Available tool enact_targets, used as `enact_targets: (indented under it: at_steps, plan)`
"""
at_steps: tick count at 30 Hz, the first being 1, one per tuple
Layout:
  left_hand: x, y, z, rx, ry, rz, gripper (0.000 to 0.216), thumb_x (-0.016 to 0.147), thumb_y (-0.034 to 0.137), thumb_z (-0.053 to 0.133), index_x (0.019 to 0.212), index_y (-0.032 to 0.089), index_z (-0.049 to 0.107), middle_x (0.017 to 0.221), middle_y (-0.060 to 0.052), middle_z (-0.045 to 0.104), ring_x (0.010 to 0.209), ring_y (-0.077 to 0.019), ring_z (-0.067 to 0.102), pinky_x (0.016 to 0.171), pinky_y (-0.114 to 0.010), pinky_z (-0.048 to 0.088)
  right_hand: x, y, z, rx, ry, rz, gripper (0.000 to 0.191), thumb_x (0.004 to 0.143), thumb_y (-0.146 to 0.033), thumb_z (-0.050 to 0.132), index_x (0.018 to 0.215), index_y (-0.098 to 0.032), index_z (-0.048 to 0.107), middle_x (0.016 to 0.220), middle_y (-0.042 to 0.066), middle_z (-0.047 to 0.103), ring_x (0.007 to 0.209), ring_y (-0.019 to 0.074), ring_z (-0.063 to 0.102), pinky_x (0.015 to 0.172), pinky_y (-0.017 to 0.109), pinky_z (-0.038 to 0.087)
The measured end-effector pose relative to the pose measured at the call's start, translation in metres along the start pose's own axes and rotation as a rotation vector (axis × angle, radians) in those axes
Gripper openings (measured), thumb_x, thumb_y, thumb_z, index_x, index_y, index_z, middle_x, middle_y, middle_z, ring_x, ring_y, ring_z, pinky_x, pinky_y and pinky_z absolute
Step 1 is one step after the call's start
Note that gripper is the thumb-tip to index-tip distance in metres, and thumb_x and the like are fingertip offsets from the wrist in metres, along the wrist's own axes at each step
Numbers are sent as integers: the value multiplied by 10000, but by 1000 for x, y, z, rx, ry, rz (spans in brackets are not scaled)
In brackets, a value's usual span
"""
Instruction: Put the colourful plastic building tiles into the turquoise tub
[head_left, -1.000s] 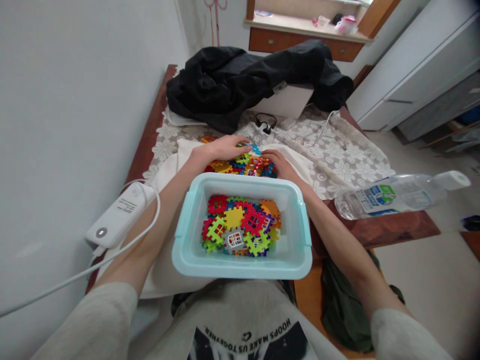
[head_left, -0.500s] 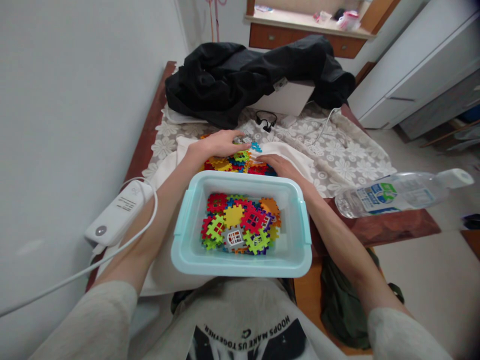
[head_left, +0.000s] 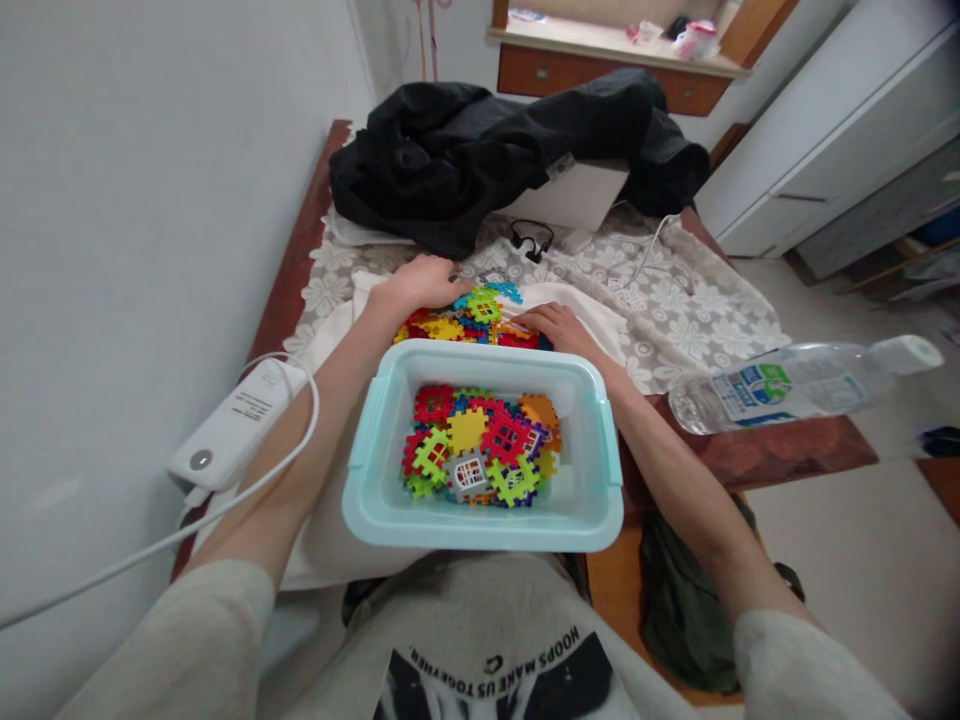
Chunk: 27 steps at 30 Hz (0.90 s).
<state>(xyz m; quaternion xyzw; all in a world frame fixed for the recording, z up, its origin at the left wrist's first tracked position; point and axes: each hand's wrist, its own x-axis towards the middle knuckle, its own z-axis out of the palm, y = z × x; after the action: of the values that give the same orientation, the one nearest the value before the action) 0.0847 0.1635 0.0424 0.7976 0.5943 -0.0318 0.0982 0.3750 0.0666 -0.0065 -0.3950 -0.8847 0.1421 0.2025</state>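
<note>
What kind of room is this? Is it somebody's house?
Most likely a room in someone's home, maybe a bedroom. A black jacket lies heaped on a flowery lace tablecloth, colourful toy blocks sit in a tub, and white cupboards stand nearby.

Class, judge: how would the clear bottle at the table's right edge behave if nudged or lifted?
Lying on its side, the round bottle would probably roll. Its capped end seems to overhang the table, so it might fall. Clear plastic likely dents if squeezed.

Soft, even daylight filled the room, with faint shadows and no glare. Wide-angle distortion bent the edges, the corners darkened, and the water bottle (head_left: 802, 383) stretched sideways, slightly blurred.
</note>
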Motion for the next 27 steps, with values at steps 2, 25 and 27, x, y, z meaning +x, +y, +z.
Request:
enact_targets:
  at_steps: [2,25,27]
  plan:
    - [-1,-1,0,-11,8,-37,722,1019,660,479,1461,156,748,1457,-209,740,1361,-422,676,1127,-444,529,0,2,3,4,3,-17,498,1075,-482,629,1481,-200,685,1425,179,713,1308,368,625,1153,541,457]
    - [-11,32,-5,-460,-117,484,624,1003,564,586,1465,168,720,1525,-119,719,1354,-290,686,1217,-370,482,-6,-4,4,196,74,128,1040,908,-582,760,1755,-208,286,1675,201,547,1518,396,557,1279,576,443]
    - [-13,37,-5,-463,-108,486,638,1010,593,566,1458,165,718,1514,-129,724,1337,-291,694,1204,-372,492,-6,-2,4,202,72,91,951,937,-577,728,1737,-248,332,1691,170,539,1537,374,541,1297,581,421]
